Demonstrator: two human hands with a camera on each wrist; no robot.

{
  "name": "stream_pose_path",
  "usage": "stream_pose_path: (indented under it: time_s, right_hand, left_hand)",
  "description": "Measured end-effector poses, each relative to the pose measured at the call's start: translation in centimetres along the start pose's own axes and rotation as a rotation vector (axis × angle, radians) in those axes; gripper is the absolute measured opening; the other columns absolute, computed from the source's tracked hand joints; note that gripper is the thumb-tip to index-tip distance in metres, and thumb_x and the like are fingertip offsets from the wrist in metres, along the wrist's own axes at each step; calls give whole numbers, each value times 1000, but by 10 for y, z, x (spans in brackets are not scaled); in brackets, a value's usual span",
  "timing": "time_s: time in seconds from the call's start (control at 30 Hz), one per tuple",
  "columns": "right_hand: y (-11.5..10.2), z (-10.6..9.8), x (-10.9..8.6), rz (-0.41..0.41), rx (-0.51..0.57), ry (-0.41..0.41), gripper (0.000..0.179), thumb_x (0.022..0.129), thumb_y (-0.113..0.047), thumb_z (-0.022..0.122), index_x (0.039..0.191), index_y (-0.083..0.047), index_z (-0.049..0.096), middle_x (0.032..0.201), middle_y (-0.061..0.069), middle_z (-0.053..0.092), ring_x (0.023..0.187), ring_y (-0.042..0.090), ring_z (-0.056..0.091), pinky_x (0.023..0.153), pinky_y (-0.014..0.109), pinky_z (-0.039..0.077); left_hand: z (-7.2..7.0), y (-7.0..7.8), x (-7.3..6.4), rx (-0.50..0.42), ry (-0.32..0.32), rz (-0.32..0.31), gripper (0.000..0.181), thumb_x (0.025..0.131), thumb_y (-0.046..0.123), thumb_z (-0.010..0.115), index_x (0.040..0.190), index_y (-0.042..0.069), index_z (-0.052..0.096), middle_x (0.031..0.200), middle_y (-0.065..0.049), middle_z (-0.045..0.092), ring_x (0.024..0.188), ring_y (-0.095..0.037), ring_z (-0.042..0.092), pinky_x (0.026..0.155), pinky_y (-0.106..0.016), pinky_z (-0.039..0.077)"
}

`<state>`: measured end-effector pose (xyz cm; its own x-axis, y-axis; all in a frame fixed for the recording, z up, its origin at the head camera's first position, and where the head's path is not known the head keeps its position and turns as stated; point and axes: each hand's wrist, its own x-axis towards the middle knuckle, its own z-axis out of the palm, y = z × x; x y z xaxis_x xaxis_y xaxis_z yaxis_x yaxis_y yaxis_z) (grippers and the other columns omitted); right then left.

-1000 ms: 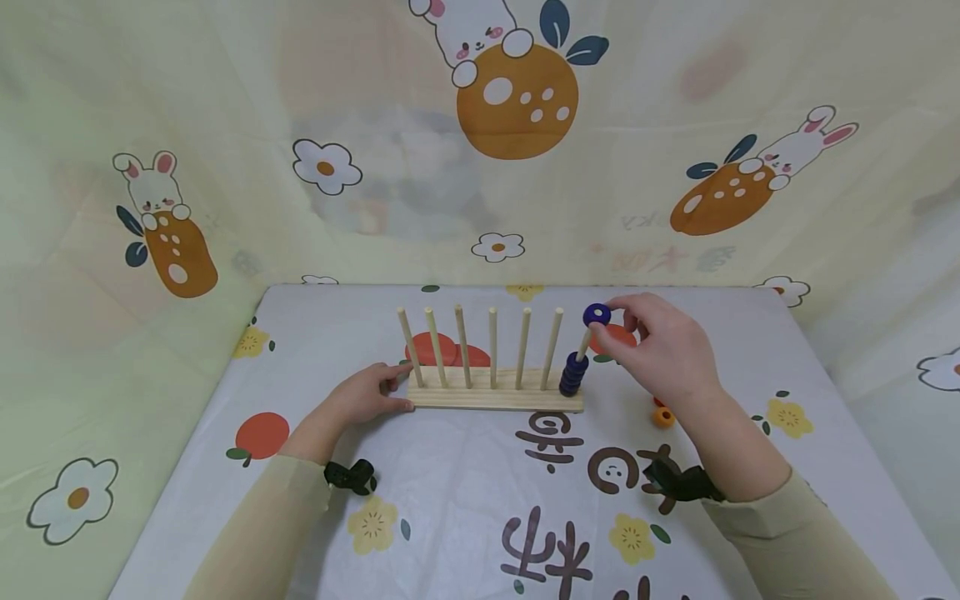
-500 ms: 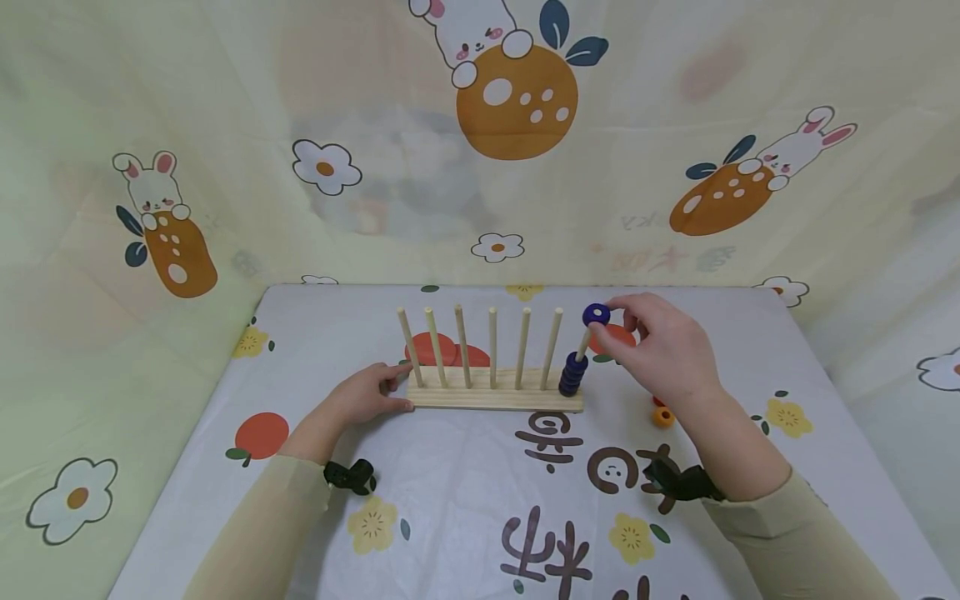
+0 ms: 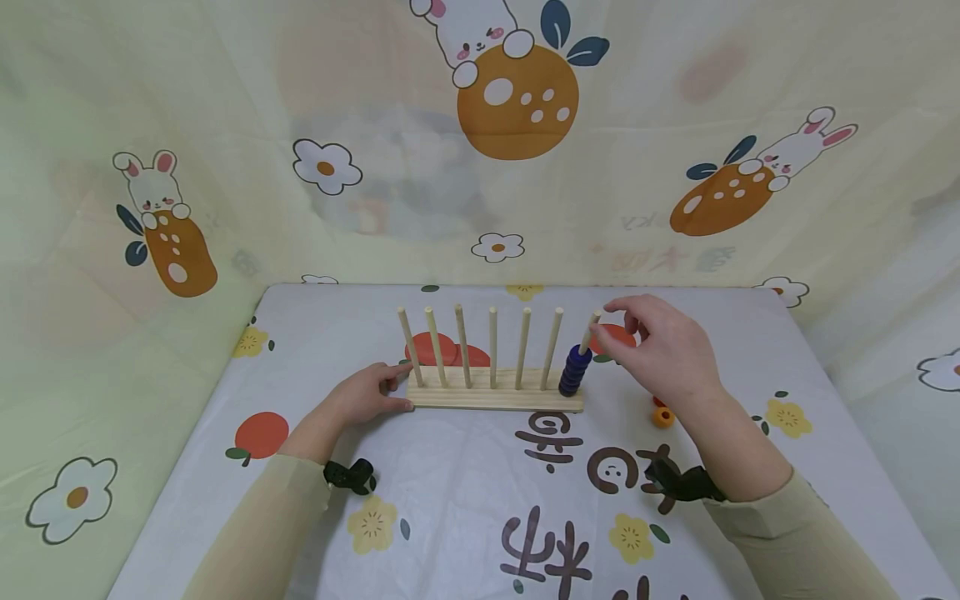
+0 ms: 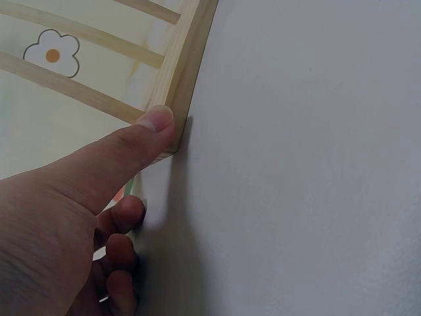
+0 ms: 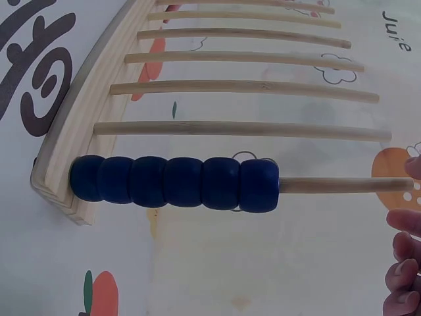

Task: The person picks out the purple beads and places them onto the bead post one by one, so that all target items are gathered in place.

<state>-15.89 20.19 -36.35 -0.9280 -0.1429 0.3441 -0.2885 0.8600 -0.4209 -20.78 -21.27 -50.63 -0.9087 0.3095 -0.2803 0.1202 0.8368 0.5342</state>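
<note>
A wooden peg rack (image 3: 465, 398) with a row of upright pegs stands on the table. Several dark blue beads (image 3: 575, 371) are stacked on its rightmost peg; in the right wrist view the beads (image 5: 184, 182) sit tightly together from the base up, with bare peg above. My left hand (image 3: 365, 393) holds the rack's left end between thumb and index finger; the thumb (image 4: 156, 118) presses on the base's end in the left wrist view. Beside the tip of the beaded peg is my right hand (image 3: 663, 342), thumb and index finger apart, nothing between them.
An orange bead (image 3: 663, 417) lies on the table near the right forearm, with a red bead (image 3: 659, 402) partly hidden behind it. The other pegs (image 3: 492, 346) are bare. A patterned cloth wall (image 3: 420, 200) rises behind the table.
The dark blue bead my right hand held at the peg's top has dropped down onto the stack. My right thumb and finger have let go of it. The left hand has stayed put.
</note>
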Motion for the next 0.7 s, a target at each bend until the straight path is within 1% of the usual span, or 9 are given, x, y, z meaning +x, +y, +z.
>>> stream_pose_path:
  time_s: [0.33, 0.43, 0.7]
  right_hand:
    - [5, 1, 0, 8, 11, -19, 36, 93, -34, 68, 119, -10, 68, 83, 4, 57, 78, 22, 50, 63, 36, 42]
    - [10, 1, 1, 15, 5, -28, 35, 93, -34, 68, 119, -11, 67, 84, 5, 58, 78, 23, 49, 63, 36, 42]
    - [25, 1, -2, 25, -8, -41, 37, 93, -38, 68, 118, -11, 68, 83, 4, 54, 77, 22, 47, 60, 35, 39]
  left_hand:
    - [1, -1, 1, -8, 2, -6, 77, 81, 41, 81, 149, 23, 48, 94, -1, 50, 84, -17, 46, 72, -34, 38]
    - [2, -1, 1, -10, 6, -14, 78, 81, 42, 81, 149, 25, 48, 94, -1, 51, 85, -17, 47, 72, -34, 38]
    - [2, -2, 2, -10, 3, -19, 78, 81, 41, 82, 149, 25, 48, 93, -2, 51, 85, -18, 47, 72, -34, 38]
